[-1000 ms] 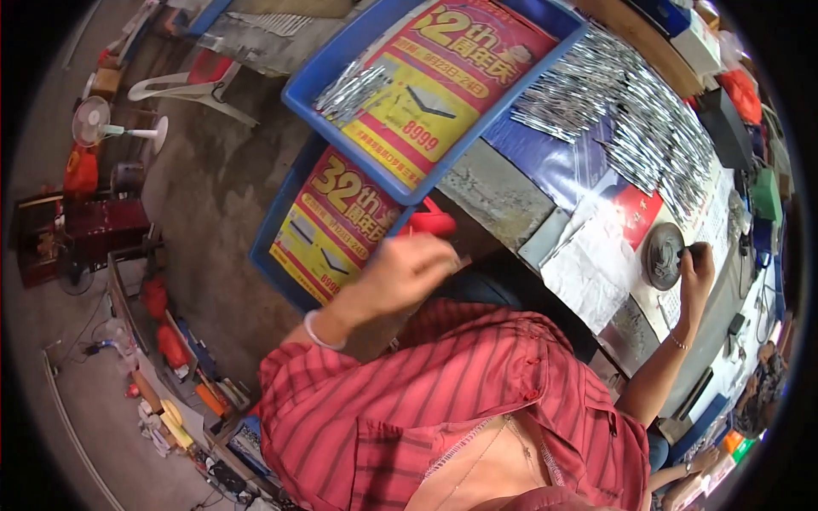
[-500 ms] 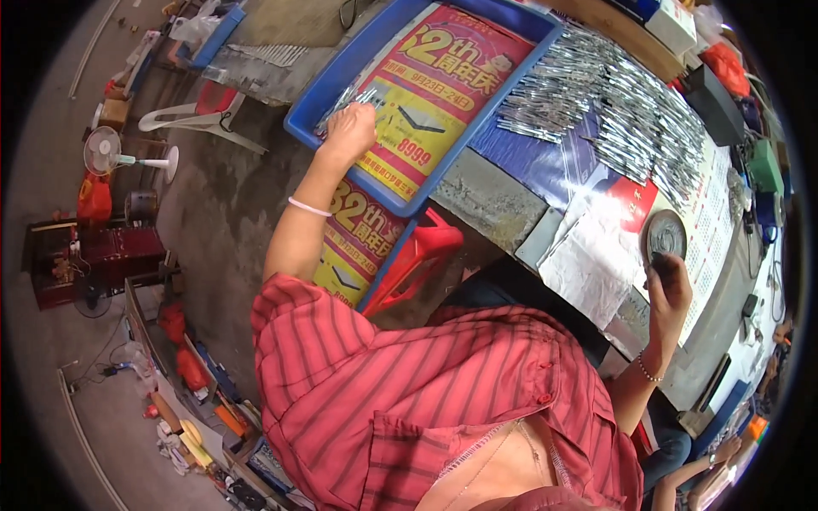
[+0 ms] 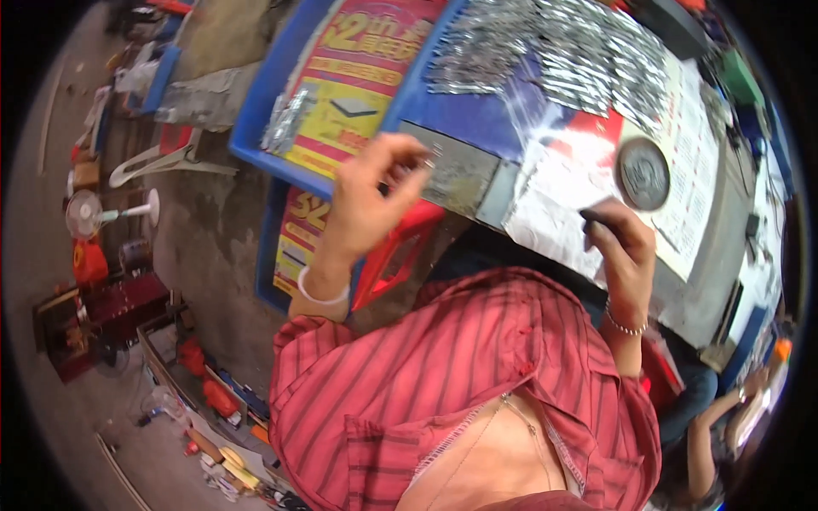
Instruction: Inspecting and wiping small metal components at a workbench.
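Observation:
My left hand (image 3: 375, 200), with a pale band at its wrist, is in the air before the table edge near the blue tray. Its fingers are curled in, and a tiny shiny bit shows at the fingertips, too small to name. Thumb and fingers of my right hand (image 3: 626, 255) pinch a small dark piece (image 3: 592, 218) over white paper (image 3: 554, 200). Just beyond that hand lies a round dish (image 3: 643, 175) with a dark grey, ringed surface. Thin silvery metal pieces (image 3: 290, 117) lie in the blue tray (image 3: 243, 145) on printed sheets.
Many silvery metal pieces (image 3: 588, 64) are spread in rows at the back of the table. A red plastic stool (image 3: 396, 255) and a second blue tray (image 3: 271, 255) stand below the edge. Left are a white chair (image 3: 175, 162) and a fan (image 3: 85, 213). Another person's arm (image 3: 703, 443) shows lower right.
My left hand has come out of the blue tray and moved right and nearer to me. My right hand has drawn back from the round dish, still pinching the dark piece. The view has shifted.

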`<action>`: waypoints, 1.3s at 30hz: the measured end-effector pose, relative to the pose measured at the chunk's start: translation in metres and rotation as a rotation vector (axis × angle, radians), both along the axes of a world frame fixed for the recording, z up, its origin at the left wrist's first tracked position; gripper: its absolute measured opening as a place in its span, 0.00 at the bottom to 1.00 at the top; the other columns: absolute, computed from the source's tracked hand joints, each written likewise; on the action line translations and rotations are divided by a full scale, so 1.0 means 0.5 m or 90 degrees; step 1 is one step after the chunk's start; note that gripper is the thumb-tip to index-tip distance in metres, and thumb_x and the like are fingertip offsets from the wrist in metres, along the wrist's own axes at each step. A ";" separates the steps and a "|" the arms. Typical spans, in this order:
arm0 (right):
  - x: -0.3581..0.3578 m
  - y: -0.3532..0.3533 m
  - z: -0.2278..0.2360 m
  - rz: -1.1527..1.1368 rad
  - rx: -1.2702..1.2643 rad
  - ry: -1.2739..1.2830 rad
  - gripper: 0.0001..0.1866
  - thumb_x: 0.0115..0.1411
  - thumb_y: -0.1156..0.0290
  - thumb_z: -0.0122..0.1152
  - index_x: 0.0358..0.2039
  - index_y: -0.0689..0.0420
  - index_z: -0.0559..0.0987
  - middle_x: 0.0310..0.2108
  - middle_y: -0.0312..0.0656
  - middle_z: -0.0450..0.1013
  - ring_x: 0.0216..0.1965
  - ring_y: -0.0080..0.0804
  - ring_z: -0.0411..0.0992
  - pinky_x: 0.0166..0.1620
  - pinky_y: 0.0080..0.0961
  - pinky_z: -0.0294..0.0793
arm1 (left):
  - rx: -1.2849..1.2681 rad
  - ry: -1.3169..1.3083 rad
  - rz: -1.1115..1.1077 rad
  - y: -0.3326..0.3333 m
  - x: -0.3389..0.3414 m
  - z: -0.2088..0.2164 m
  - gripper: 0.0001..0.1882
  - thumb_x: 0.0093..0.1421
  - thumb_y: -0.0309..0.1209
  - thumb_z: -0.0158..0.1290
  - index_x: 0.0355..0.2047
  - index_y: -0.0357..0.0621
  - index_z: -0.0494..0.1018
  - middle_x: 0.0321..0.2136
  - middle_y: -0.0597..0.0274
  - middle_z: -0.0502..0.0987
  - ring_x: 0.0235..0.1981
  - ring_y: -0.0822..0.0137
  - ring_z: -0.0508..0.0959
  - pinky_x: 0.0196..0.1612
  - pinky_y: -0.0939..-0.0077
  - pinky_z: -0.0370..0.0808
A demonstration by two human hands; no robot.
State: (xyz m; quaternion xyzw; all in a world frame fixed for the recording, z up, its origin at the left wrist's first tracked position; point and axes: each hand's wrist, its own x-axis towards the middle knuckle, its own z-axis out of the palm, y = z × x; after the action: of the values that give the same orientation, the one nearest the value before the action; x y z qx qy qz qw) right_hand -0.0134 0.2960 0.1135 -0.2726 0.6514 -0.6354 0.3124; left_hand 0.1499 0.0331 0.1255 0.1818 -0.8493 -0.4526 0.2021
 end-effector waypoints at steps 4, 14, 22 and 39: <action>0.010 -0.015 0.010 0.039 -0.046 -0.054 0.09 0.56 0.86 0.50 0.36 0.66 0.77 0.31 0.39 0.71 0.30 0.20 0.68 0.32 0.16 0.68 | 0.184 0.069 -0.182 0.116 -0.045 -0.051 0.11 0.53 0.19 0.55 0.39 0.35 0.73 0.33 0.57 0.75 0.32 0.69 0.77 0.34 0.79 0.75; 0.018 0.013 0.004 -0.021 -0.051 -0.178 0.08 0.55 0.85 0.54 0.35 0.62 0.71 0.31 0.33 0.70 0.28 0.14 0.66 0.31 0.12 0.66 | 0.345 0.064 -0.305 0.197 -0.089 -0.097 0.08 0.59 0.19 0.50 0.39 0.34 0.72 0.32 0.62 0.71 0.27 0.77 0.71 0.30 0.85 0.69; 0.019 0.014 0.006 -0.019 -0.071 -0.198 0.10 0.53 0.85 0.56 0.36 0.61 0.69 0.31 0.33 0.68 0.29 0.13 0.65 0.30 0.12 0.64 | 0.304 0.076 -0.299 0.199 -0.088 -0.085 0.06 0.58 0.19 0.52 0.36 0.35 0.73 0.29 0.62 0.72 0.25 0.76 0.70 0.28 0.84 0.67; 0.017 0.005 0.008 -0.033 -0.065 -0.302 0.11 0.52 0.82 0.56 0.36 0.61 0.68 0.30 0.34 0.68 0.28 0.15 0.66 0.28 0.11 0.66 | 0.260 0.102 -0.298 0.188 -0.088 -0.088 0.08 0.53 0.18 0.54 0.35 0.37 0.73 0.27 0.59 0.74 0.27 0.66 0.76 0.30 0.77 0.71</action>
State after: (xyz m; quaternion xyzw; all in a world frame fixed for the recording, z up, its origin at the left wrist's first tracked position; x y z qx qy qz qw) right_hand -0.0049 0.2986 0.1174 -0.1145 0.5335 -0.7217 0.4259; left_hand 0.1057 0.1270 0.0813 -0.0180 -0.7408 -0.6610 0.1180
